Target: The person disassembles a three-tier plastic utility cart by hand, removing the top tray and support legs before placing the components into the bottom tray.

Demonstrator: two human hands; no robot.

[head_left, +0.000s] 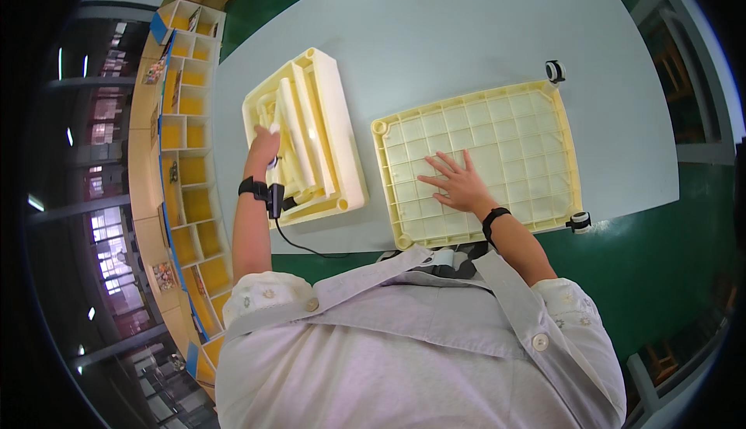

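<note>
Far L: yellow-and-blue cubby shelving curving along rim, contents too small to make out.

L hand reaching into stack of cream plastic shelf parts, at its L edge, on pale grey table. Fingers down among the long rails inside the stack; fingertips hidden, so grip state not readable — cannot tell if pinching a rail or just resting. Black wrist strap w/ small device on L wrist, cable trailing off table edge toward body.

R hand flat, fingers spread, palm down on ribbed cream panel; holding nothing, pressing near panel's lower L-centre. Panel lying grid side up, just R of the stack, apart from it. Caster at top R corner, another caster at bottom R corner. Near edge of panel partly cut off by collar of grey shirt.
</note>
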